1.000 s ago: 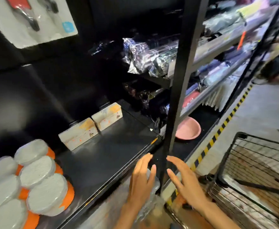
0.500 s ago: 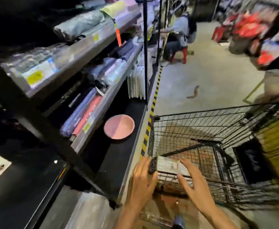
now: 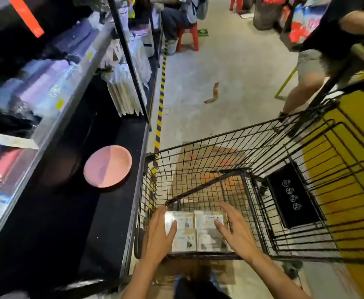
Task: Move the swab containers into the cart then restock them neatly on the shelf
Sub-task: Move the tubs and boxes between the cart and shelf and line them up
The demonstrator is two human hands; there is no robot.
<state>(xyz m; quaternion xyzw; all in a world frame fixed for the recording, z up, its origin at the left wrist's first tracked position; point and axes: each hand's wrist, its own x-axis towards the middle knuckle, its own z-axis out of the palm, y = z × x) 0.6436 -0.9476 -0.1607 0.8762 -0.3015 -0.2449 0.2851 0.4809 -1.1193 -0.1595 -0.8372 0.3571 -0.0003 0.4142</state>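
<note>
A shop aisle with a concrete floor [image 3: 230, 87], dark shelf [image 3: 94, 212] on the left, wire cart [image 3: 219, 160] beside it.

A block of clear swab containers [image 3: 196, 230], four labelled tops showing, sits in the near corner of the cart's basket. The left hand [image 3: 158, 236] and right hand [image 3: 236, 229] flank it with fingers straight and spread; the left fingertips [image 3: 173, 225] lie over the block's near-left edge, the right hand hovers at its right side, neither curled round it. Judging by the pose, the hands bracket the block to keep it square. A pink plate [image 3: 107, 167] rests on the shelf's bottom board, well apart from the containers.
</note>
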